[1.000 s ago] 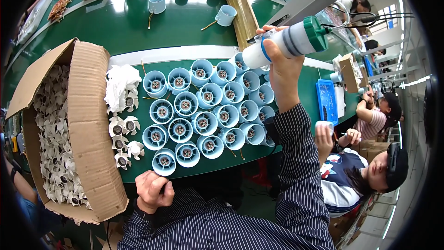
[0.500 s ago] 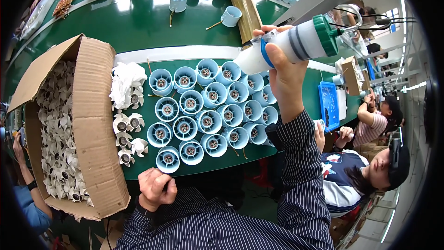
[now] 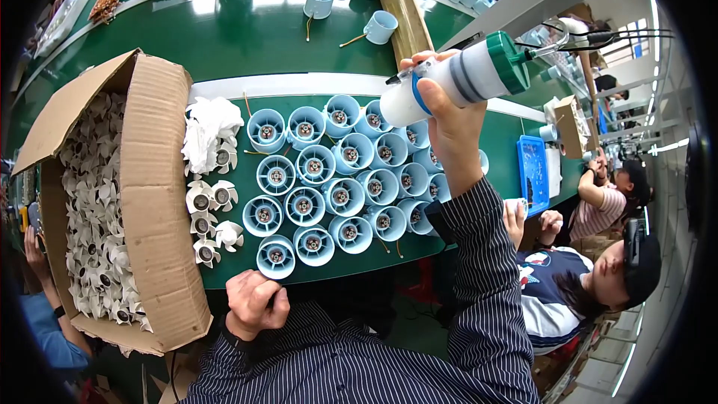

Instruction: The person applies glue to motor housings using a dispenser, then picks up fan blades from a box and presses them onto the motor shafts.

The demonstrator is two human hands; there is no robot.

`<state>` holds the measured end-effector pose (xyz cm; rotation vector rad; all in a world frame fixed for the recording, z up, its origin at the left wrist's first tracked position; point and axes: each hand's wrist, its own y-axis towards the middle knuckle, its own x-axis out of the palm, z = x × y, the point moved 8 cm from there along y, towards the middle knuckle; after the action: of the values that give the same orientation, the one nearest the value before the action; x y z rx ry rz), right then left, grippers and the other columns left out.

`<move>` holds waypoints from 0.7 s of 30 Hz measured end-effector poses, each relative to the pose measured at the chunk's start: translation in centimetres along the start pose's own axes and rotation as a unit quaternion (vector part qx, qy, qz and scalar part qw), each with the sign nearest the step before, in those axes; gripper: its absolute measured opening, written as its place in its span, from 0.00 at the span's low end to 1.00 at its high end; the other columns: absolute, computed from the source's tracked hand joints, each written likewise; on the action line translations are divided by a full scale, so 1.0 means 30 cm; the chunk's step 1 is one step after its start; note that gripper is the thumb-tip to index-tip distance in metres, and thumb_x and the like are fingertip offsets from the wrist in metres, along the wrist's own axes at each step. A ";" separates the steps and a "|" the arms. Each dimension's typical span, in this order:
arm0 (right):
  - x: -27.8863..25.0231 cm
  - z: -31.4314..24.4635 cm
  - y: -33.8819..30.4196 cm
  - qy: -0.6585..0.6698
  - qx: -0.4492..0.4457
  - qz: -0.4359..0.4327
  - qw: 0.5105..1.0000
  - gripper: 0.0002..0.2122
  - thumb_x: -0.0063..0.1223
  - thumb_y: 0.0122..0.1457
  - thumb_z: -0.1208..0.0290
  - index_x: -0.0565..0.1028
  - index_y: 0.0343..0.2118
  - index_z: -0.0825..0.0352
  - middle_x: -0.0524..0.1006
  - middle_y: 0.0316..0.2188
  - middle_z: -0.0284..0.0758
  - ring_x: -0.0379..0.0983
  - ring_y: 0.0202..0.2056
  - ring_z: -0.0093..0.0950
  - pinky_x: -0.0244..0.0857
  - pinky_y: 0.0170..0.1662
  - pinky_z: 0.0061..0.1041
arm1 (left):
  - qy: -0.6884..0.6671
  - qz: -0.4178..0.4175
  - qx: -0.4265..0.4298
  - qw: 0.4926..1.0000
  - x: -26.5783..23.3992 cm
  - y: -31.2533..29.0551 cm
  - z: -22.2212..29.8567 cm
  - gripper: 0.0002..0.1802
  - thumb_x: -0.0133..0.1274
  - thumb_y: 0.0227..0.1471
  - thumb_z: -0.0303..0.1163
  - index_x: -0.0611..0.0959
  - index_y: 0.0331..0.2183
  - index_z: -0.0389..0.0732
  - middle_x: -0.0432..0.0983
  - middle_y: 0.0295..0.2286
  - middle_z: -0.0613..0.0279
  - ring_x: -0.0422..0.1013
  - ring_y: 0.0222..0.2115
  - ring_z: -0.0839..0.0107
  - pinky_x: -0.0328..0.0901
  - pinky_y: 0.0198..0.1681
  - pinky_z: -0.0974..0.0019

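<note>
My right hand [image 3: 450,116] is raised over the far right of the blue housings, its fingers wrapped round a white cylindrical power tool [image 3: 465,75]. The tool has a green end cap, grey stripes and a blue band, and it tilts with its nose down to the left. Below it, round light-blue housings [image 3: 340,197] stand in rows on the green table, open side up, each with a small metal motor part in the middle. At the near table edge my left hand [image 3: 256,304] is curled into a fist next to the nearest housing; its inside is hidden.
A cardboard box [image 3: 157,202] full of white fan impellers stands at left. Several loose impellers [image 3: 203,224] and a crumpled white bag [image 3: 209,131] lie beside it. More housings [image 3: 320,1] are beyond the white rail. At right are a blue tray [image 3: 532,172] and a seated person [image 3: 557,295].
My right hand has moved the tool left and slightly down over the housings. The whole view has shifted a little. My left hand stays curled at the table edge.
</note>
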<state>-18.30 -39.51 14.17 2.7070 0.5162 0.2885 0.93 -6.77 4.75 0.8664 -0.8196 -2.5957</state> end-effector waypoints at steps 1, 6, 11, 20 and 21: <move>0.005 0.004 0.001 0.000 0.000 0.000 1.000 0.19 0.69 0.57 0.77 0.72 0.48 0.65 0.79 0.47 0.42 0.80 0.50 0.38 0.70 0.60 0.42 | 0.000 0.000 0.000 1.000 -0.003 -0.001 -0.003 0.14 0.56 0.37 0.18 0.75 0.32 0.37 0.71 0.20 0.59 0.68 0.15 0.62 0.66 0.23 0.62; 0.014 0.025 0.005 0.005 0.005 0.002 1.000 0.19 0.70 0.57 0.76 0.72 0.48 0.65 0.80 0.48 0.43 0.80 0.51 0.38 0.71 0.60 0.42 | 0.005 -0.001 0.002 1.000 -0.006 -0.005 -0.023 0.14 0.56 0.37 0.18 0.75 0.32 0.37 0.73 0.21 0.58 0.68 0.15 0.62 0.66 0.22 0.62; -0.087 -0.097 0.022 -0.022 -0.011 0.019 1.000 0.19 0.68 0.58 0.78 0.72 0.50 0.66 0.81 0.49 0.44 0.80 0.52 0.36 0.77 0.56 0.41 | 0.008 -0.002 0.034 0.999 0.038 0.062 0.010 0.12 0.57 0.40 0.19 0.77 0.32 0.37 0.75 0.22 0.57 0.71 0.18 0.59 0.67 0.23 0.60; -0.042 -0.224 -0.029 -0.009 -0.061 0.119 0.991 0.27 0.71 0.46 0.74 0.74 0.51 0.67 0.81 0.41 0.34 0.78 0.43 0.25 0.73 0.51 0.30 | 0.015 -0.024 -0.034 0.999 0.002 -0.069 0.027 0.13 0.59 0.62 0.34 0.84 0.37 0.31 0.82 0.31 0.48 0.77 0.30 0.53 0.73 0.37 0.52; -0.034 -0.286 -0.036 0.003 -0.064 0.119 0.991 0.28 0.70 0.45 0.74 0.73 0.52 0.67 0.80 0.42 0.36 0.77 0.44 0.26 0.72 0.52 0.31 | 0.003 -0.029 -0.032 0.999 -0.001 -0.066 0.041 0.13 0.59 0.62 0.35 0.84 0.36 0.31 0.82 0.31 0.48 0.77 0.30 0.53 0.73 0.37 0.53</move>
<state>-21.84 -36.24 21.43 2.6421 0.1672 0.3787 0.02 -4.65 4.39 0.8928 -0.7143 -2.6521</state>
